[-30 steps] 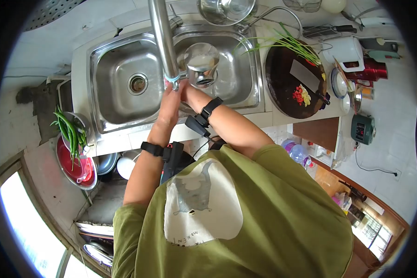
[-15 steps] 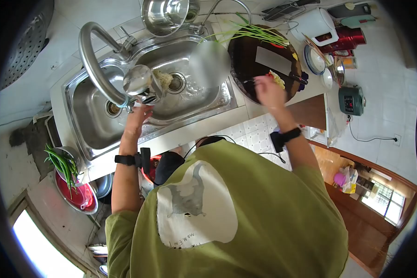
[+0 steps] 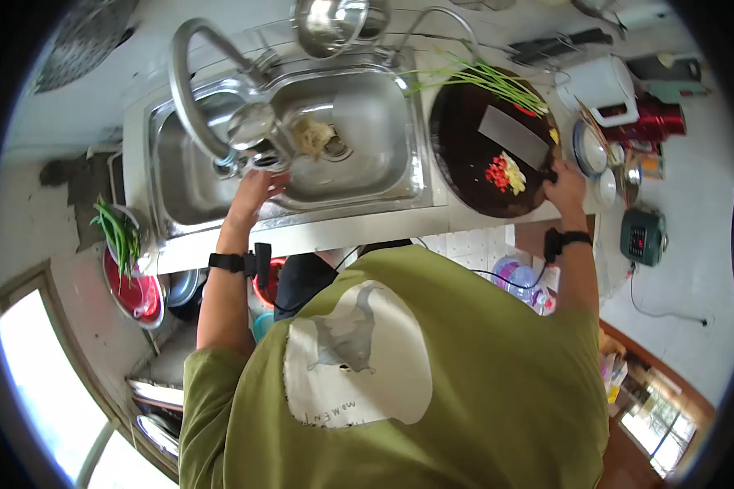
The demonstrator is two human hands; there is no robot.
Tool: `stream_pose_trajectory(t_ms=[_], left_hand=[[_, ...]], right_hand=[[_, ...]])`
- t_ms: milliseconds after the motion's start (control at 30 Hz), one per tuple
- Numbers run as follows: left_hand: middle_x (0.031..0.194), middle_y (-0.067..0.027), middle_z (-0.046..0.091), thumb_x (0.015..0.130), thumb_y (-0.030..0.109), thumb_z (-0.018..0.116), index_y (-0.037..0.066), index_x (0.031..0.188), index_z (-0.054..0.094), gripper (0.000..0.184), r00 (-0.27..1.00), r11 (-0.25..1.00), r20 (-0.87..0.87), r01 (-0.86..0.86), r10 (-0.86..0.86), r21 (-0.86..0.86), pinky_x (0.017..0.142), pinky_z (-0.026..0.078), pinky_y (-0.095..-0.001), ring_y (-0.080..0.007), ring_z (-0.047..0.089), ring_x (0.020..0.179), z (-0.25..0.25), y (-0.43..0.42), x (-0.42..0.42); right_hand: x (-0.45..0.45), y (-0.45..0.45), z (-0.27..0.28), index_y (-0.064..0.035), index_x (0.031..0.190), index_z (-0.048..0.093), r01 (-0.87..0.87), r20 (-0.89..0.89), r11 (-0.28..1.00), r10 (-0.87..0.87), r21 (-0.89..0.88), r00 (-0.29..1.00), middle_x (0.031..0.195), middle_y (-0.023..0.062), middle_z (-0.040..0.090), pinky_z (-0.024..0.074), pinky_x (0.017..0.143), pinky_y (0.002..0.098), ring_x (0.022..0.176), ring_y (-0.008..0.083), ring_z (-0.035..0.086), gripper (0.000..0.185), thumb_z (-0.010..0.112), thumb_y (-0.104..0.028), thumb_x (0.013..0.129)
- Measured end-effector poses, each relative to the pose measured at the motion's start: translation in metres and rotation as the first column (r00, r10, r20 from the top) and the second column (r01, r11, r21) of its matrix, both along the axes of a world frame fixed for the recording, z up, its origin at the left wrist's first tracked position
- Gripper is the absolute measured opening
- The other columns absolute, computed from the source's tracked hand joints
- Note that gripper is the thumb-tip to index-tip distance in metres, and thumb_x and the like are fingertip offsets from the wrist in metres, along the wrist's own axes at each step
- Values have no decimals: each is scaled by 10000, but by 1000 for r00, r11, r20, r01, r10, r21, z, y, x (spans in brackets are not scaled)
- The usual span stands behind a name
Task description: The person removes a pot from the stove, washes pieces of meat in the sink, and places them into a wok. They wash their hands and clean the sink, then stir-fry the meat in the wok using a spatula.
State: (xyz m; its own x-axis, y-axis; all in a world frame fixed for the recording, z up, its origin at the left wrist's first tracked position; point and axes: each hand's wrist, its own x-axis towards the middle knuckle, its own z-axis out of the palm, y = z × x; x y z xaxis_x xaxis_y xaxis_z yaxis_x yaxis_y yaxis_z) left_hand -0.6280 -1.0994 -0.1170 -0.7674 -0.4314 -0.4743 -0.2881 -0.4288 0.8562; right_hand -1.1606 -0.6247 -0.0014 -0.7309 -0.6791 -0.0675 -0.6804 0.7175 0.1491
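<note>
My right hand is at the right edge of the round dark cutting board, its fingers closed round the handle of a cleaver. The cleaver's broad blade lies flat on the board. Close to the blade are chopped red pepper and pale chopped bits. Long green stalks lie across the board's far side. My left hand is at the front of the sink divider with fingers stretched out, just below a shiny metal container; whether they touch is unclear.
A double steel sink holds a pale clump by the drain. The curved faucet arches over the left basin. At right stand a white jug, stacked bowls and a green appliance. Green peppers are at far left.
My right hand has moved from above the chopped bits to the cleaver's handle at the board's right edge. My left hand stays near the sink divider. The whole view has shifted slightly.
</note>
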Motion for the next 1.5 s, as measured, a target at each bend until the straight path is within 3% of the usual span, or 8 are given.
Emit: stream_pose_trajectory(t_ms=[167, 367, 733, 833, 900, 1033, 1367, 1500], left_hand=[[1253, -109, 699, 1049, 392, 538, 15, 1288, 639, 458, 961, 976, 170, -210, 217, -61, 931, 528, -357, -213, 673, 1108, 31, 15, 7], [1295, -95, 681, 1061, 352, 539, 36, 1374, 602, 449, 892, 905, 157, -411, 425, -112, 936, 521, -347, -195, 666, 1118, 44, 22, 39], [1311, -107, 672, 1047, 246, 523, 49, 1445, 545, 445, 691, 704, 157, -658, 706, -267, 885, 529, -324, -180, 677, 1035, 23, 55, 150], [1305, -97, 677, 1051, 245, 514, 51, 1444, 545, 440, 683, 698, 152, -681, 715, -221, 890, 525, -318, -175, 678, 1030, 27, 63, 153], [1292, -87, 684, 1053, 240, 507, 51, 1443, 545, 434, 691, 712, 170, -674, 702, -197, 897, 520, -316, -169, 679, 1025, 30, 67, 151], [1260, -89, 692, 1050, 246, 522, 45, 1438, 548, 438, 734, 745, 137, -640, 666, -189, 899, 510, -312, -166, 681, 1015, 31, 62, 143], [1201, -86, 713, 1035, 219, 564, 29, 1406, 583, 418, 822, 818, 94, -535, 562, -212, 843, 526, -289, -154, 690, 961, 34, 54, 90], [1191, -92, 719, 1033, 216, 570, 55, 1364, 630, 373, 890, 862, 51, -423, 453, -279, 823, 539, -295, -148, 698, 957, 57, 55, 60]], right_hand=[[60, -47, 41, -101, 944, 568, -10, 7, 964, 12, -266, 1000, 943, 94, 591, 523, 734, 477, 871, 353, 641, 251, 695, -142, 732], [205, -186, 14, -121, 907, 577, -268, 281, 808, 462, -525, 841, 879, 86, 570, 512, 643, 445, 749, 338, 632, 206, 705, -147, 748], [349, -361, -40, -65, 900, 676, -465, 319, 790, 596, -400, 737, 786, 117, 704, 549, 682, 461, 768, 347, 696, 265, 699, -257, 719], [345, -358, -39, -64, 930, 653, -357, 582, 870, 492, -338, 647, 785, 83, 674, 508, 586, 377, 665, 251, 662, 256, 709, -273, 792], [349, -353, -41, -94, 994, 631, 246, 998, 967, 69, -65, -9, 795, 15, 608, 419, 522, 265, 608, 114, 572, 231, 698, -290, 892], [356, -347, -42, -115, 1043, 623, 361, 959, 931, 47, 60, -281, 813, -20, 566, 369, 509, 206, 610, 42, 508, 193, 653, -295, 982], [354, -318, -27, -112, 1057, 621, 395, 971, 918, 56, 42, -233, 819, -20, 591, 401, 543, 210, 615, 61, 524, 235, 620, -344, 1022], [357, -299, -14, -81, 1119, 610, 484, 956, 827, 277, -287, 93, 831, -7, 604, 431, 595, 224, 642, 64, 532, 259, 650, -311, 1005]])
